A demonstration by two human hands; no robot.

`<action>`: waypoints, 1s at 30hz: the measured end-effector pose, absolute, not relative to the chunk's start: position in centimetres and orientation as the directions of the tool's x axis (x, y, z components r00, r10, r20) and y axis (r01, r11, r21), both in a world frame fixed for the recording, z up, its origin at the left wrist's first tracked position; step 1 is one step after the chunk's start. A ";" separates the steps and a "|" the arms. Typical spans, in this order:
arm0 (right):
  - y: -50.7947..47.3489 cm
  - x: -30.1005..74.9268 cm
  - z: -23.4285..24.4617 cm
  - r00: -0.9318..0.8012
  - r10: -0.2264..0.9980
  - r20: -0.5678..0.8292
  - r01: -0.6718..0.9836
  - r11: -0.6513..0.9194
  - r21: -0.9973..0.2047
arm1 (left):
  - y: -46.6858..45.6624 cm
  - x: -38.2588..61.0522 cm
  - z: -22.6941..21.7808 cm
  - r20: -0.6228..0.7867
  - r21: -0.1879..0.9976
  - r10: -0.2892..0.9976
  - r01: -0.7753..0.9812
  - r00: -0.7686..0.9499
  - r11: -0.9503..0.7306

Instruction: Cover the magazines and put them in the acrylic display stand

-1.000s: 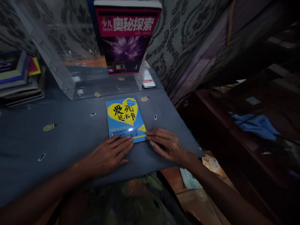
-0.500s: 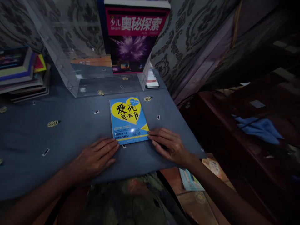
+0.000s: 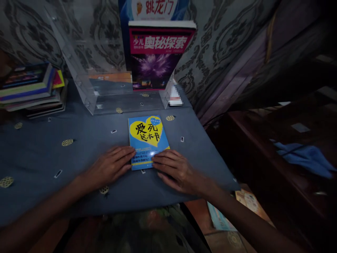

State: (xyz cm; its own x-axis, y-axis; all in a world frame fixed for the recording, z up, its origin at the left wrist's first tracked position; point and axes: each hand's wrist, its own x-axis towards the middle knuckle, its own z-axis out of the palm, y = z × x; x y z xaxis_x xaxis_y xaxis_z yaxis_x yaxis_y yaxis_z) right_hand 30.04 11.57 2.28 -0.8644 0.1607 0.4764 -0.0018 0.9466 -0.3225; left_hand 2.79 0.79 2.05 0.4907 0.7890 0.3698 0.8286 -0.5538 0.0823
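Observation:
A small blue book (image 3: 146, 135) with a yellow heart on its cover lies closed on the table. My left hand (image 3: 113, 164) rests at the book's lower left edge, fingers stretched out and fingertips touching the cover's border. From the right, my right hand (image 3: 177, 170) reaches over the lower right corner, its extended fingers lying on the cover and hiding part of it. Neither hand grips the book.
A clear acrylic stand (image 3: 126, 103) at the back holds a pink and purple book (image 3: 155, 66), with a blue book (image 3: 158, 10) behind it. Several books are stacked (image 3: 34, 89) at the left. The table's right edge (image 3: 216, 151) drops toward dark furniture with a blue cloth (image 3: 302, 156).
My right hand has moved left from the book's right edge onto its lower cover. My left hand has slid slightly up along the left edge. The camera view has shifted a little.

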 end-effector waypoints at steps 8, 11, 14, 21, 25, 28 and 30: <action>12.3 27.3 2.7 -0.960 0.111 0.258 0.008 0.929 -0.370 | 6.1 0.3 0.6 0.303 0.245 0.889 0.873 0.343 -0.421; 12.9 25.9 2.5 -0.977 0.111 0.184 0.039 0.934 -0.356 | 8.0 -0.5 0.2 0.283 0.289 0.903 0.869 0.323 -0.401; 14.0 24.5 2.0 -0.977 0.126 0.171 0.060 0.936 -0.346 | 9.2 -0.7 -0.2 0.273 0.324 0.908 0.858 0.318 -0.398; 17.9 22.9 0.6 -0.962 0.196 0.192 0.115 0.923 -0.367 | 9.1 -0.4 -0.7 0.257 0.322 0.919 0.870 0.300 -0.374; 20.3 22.8 0.3 -0.934 0.305 0.187 0.217 0.899 -0.379 | 9.1 -0.3 -0.5 0.244 0.302 0.923 0.881 0.299 -0.365; 21.5 23.1 -0.2 -0.889 0.421 0.181 0.329 0.861 -0.387 | 9.2 -0.3 -0.4 0.238 0.292 0.925 0.886 0.296 -0.359; 21.9 23.4 -0.6 -0.842 0.502 0.198 0.395 0.823 -0.408 | 9.2 -0.3 -0.5 0.238 0.295 0.926 0.887 0.292 -0.355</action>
